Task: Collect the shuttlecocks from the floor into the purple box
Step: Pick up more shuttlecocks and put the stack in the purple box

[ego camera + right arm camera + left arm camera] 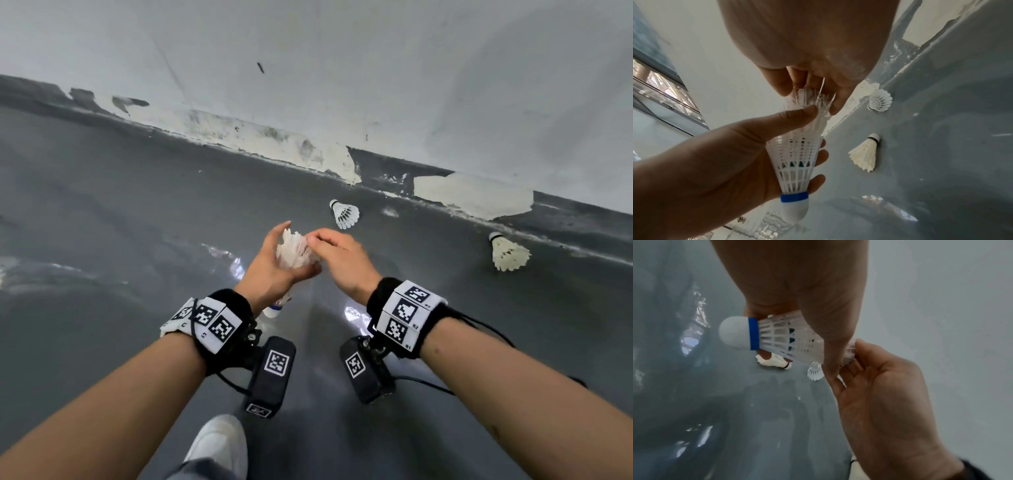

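Observation:
My left hand (301, 247) grips a nested stack of white shuttlecocks (289, 255) around the skirt, and the outer one has a plastic skirt (795, 162) and a blue-banded cork (740, 333). My right hand (317, 240) pinches the feather tips (807, 97) at the stack's open end. On the grey floor lie a white shuttlecock with black marks (345, 214) (879, 100) and a cream feather shuttlecock (508, 253) (865, 154), both ahead and to the right, near the wall. The purple box is not in view.
A white wall (342, 85) with peeling paint at its base runs across the far side. My white shoe (219, 442) stands on the glossy grey floor (102, 222) below my arms. A window (663, 86) shows at the left in the right wrist view.

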